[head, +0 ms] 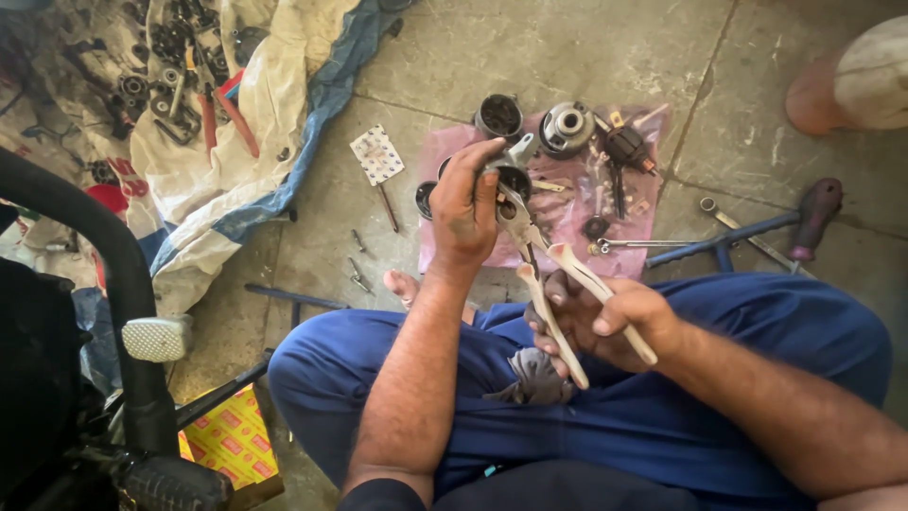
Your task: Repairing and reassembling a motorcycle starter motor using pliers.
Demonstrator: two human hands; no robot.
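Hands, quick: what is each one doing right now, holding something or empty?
Left hand: closed around a small dark round metal part.
Right hand: closed on the pale handles of the pliers, whose tip meets that part.

a stained concrete floor (586, 47) is covered by a pink sheet (567, 213), a white tarp (274, 104), a wrench (634, 244) and a yellow box (232, 440).

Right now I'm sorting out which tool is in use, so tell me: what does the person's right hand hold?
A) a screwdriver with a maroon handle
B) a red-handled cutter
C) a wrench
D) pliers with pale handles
D: the right hand wraps the two pale handles of the pliers, whose tip reaches the dark round metal part that the left hand holds up over the pink cloth.
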